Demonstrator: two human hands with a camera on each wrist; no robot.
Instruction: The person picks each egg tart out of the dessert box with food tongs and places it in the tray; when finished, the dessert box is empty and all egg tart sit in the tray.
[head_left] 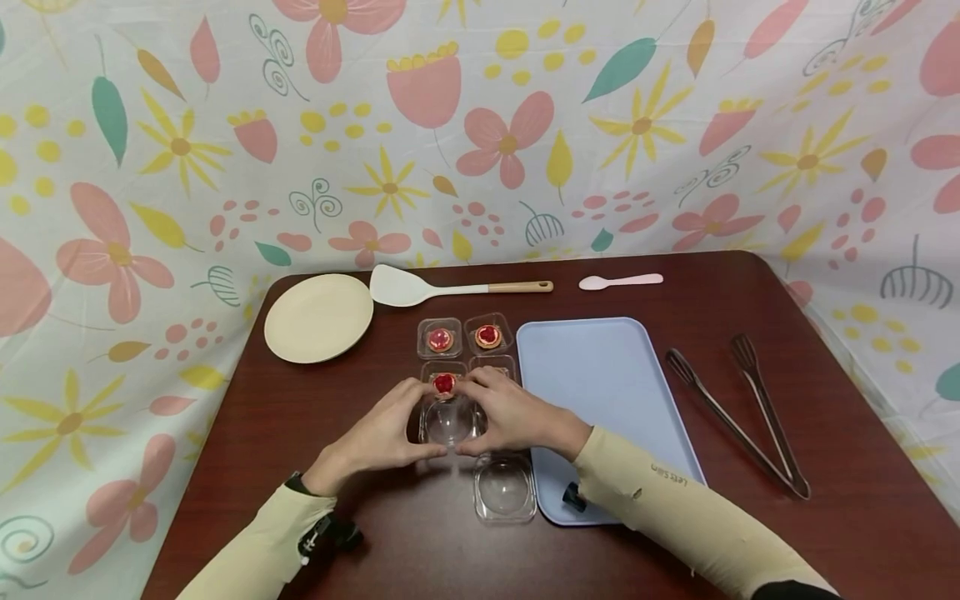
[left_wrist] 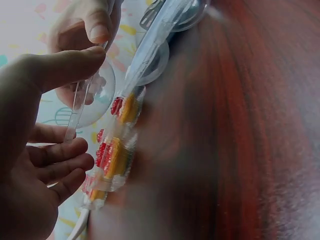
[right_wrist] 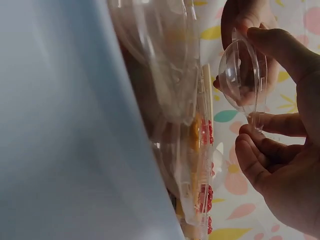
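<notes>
A clear plastic lid [head_left: 450, 421] with a rounded dome hangs between my two hands, its bulge toward the table. My left hand [head_left: 382, 429] pinches one edge of it between thumb and fingers. From the opposite side my right hand [head_left: 513, 412] grips the other edge. In the left wrist view the lid [left_wrist: 102, 97] is above the row of boxes. Just beyond my fingertips sits a small tart with red topping [head_left: 444, 383] in a clear box. Behind it are two more boxed tarts [head_left: 439, 339]. My right hand partly hides another clear box [head_left: 504, 364].
One clear domed container [head_left: 505, 490] lies nearest me, beside the blue tray [head_left: 600, 367]. Metal tongs [head_left: 738, 425] rest right of the tray. Along the back are a cream plate [head_left: 318, 318], a white turner [head_left: 450, 289] with wooden handle and a pale pink spoon [head_left: 622, 282].
</notes>
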